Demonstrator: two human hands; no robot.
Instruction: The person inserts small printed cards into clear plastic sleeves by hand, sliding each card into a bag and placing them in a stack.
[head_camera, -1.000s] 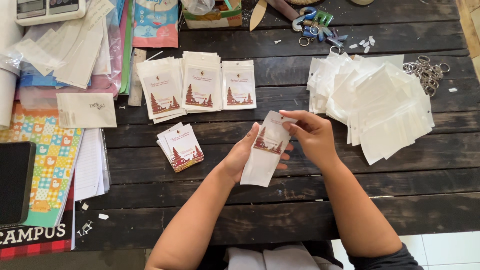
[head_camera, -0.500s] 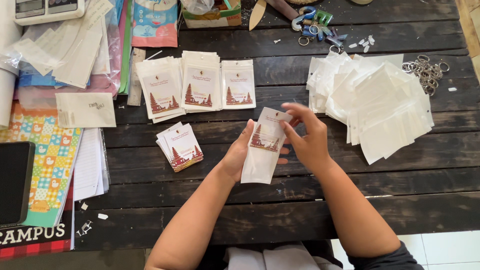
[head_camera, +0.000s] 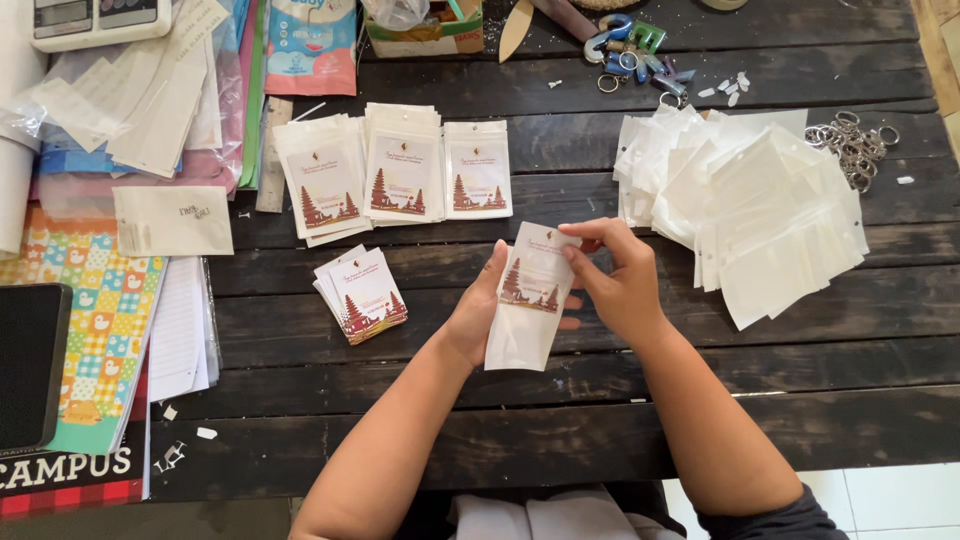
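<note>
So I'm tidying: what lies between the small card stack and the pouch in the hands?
Only the left hand and bare table separate card stack from pouch, in the head view.

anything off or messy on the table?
Nothing damaged or spilled. The empty pouches lie in a loose, fanned heap on the right, unlike the neat filled stacks. Small white scraps are scattered near the key rings. Both hands hold one pouch.

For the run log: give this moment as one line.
left hand: backs clear pouch | right hand: pinches pouch top | printed card: inside pouch
</note>
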